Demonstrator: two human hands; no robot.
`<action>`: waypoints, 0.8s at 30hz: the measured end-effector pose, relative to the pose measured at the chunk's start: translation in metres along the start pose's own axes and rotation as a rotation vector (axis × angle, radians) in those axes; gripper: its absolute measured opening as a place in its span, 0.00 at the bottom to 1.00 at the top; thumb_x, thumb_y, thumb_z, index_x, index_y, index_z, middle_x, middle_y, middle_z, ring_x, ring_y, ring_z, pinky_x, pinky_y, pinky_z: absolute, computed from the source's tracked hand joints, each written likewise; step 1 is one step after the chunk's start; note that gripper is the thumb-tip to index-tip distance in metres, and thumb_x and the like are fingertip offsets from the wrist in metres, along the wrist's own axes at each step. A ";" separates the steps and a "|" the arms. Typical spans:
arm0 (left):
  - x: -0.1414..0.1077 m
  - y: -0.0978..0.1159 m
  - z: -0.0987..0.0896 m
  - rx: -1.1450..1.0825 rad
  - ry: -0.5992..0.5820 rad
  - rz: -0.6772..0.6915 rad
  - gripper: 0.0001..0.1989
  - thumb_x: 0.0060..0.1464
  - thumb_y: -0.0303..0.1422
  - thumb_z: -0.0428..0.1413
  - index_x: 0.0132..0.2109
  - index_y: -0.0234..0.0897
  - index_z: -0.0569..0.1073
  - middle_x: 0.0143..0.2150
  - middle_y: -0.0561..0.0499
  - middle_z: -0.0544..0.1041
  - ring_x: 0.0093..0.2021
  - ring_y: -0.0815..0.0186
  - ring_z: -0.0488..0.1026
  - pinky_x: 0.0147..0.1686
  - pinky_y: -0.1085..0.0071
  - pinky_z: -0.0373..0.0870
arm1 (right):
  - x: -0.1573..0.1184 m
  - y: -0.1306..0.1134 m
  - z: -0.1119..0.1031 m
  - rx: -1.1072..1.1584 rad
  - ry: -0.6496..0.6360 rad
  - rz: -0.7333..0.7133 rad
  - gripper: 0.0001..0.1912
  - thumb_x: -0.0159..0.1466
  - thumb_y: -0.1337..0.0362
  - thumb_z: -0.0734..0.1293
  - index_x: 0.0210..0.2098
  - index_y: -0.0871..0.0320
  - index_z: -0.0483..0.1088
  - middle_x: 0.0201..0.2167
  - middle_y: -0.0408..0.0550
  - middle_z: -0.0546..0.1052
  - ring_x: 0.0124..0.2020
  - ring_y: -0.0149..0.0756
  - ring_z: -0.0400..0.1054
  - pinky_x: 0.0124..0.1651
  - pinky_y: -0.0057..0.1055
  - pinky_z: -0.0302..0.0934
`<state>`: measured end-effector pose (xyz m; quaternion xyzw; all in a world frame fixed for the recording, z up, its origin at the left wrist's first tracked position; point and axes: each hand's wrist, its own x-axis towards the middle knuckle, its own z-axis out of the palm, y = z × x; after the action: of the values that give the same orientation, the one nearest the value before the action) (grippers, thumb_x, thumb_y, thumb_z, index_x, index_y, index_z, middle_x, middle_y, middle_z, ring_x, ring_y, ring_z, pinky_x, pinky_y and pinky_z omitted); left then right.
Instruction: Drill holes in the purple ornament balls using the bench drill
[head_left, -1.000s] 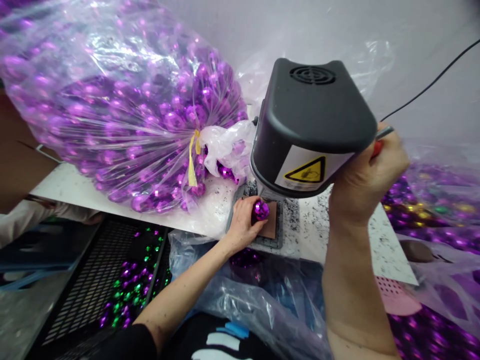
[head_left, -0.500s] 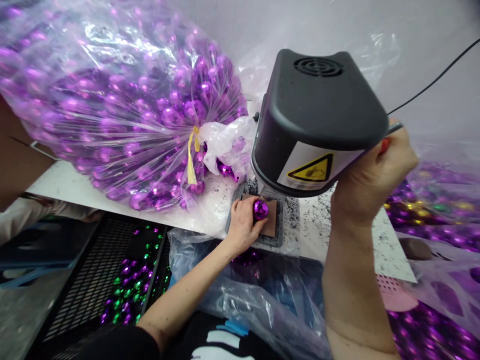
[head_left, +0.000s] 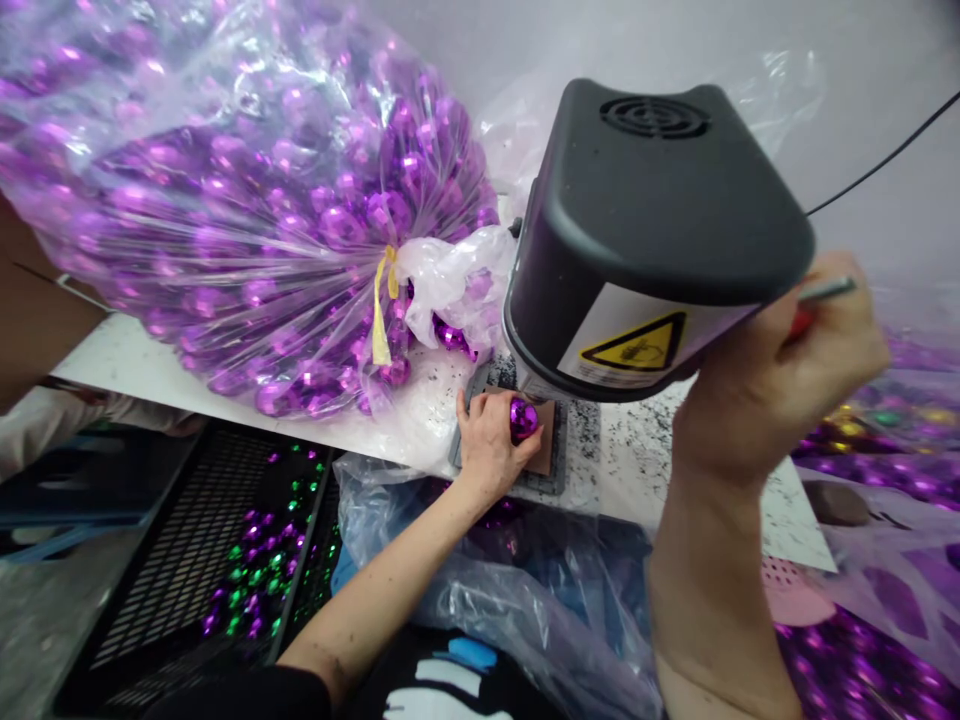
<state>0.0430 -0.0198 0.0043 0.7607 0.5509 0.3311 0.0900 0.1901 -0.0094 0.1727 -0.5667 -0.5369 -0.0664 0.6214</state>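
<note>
The left hand, fingers curled, holds a purple ball [head_left: 523, 420] over a brown pad [head_left: 546, 458], left of the black press [head_left: 660, 240]; the right hand [head_left: 784, 375] is closed around its lever [head_left: 829, 289]. Apparently positioning for pressing; pulling calls for clear fingers.

A black-bordered yellow warning triangle [head_left: 634, 343] with a dark pictogram stands on the white label [head_left: 712, 324] across the near side of the black machine [head_left: 660, 210]; the small print [head_left: 607, 376] beneath is illegible.
</note>
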 end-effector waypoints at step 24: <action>-0.007 -0.006 0.009 0.021 0.018 0.009 0.20 0.55 0.38 0.65 0.52 0.39 0.71 0.47 0.45 0.77 0.52 0.51 0.72 0.62 0.49 0.62 | -0.093 0.024 -0.023 -0.112 0.038 -0.304 0.13 0.62 0.68 0.65 0.47 0.54 0.73 0.32 0.44 0.72 0.36 0.29 0.70 0.37 0.30 0.65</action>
<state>0.0428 -0.0220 -0.0089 0.7610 0.5519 0.3325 0.0756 0.1820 -0.0680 0.0935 -0.5114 -0.6001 -0.2003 0.5815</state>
